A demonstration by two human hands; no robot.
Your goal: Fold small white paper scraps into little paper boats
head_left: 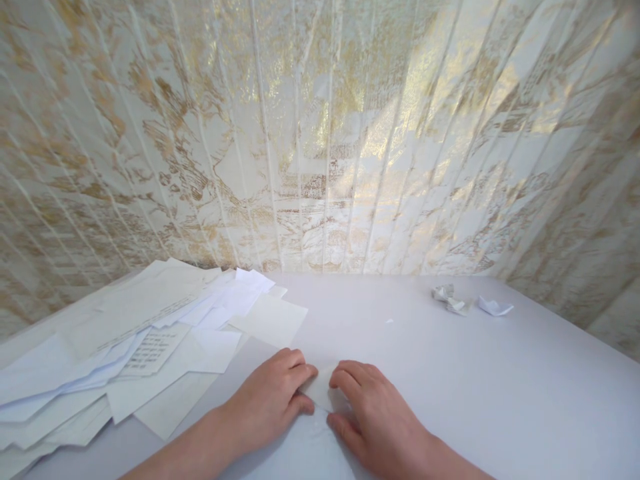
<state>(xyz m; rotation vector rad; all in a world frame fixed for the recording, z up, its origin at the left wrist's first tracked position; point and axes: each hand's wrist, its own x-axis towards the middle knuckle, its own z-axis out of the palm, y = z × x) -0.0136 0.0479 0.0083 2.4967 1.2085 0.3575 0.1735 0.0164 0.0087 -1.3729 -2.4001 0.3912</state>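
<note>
A small piece of white paper [323, 390] lies between my two hands at the front middle of the table; my fingers cover its left and right sides. My left hand [277, 397] grips its left edge, thumb below and fingers above. On the opposite side, my right hand [373, 413] has curled fingers on the paper's right part, with the thumb lower down near its bottom edge. Whether the paper is folded I cannot tell.
A spread pile of paper sheets [125, 313], some with printed text, covers the table's left side. Several crumpled or folded paper bits [455, 303] lie at the back right. A tiny white scrap [389, 321] sits on the white table [500, 387]. Behind stands a patterned curtain [320, 133].
</note>
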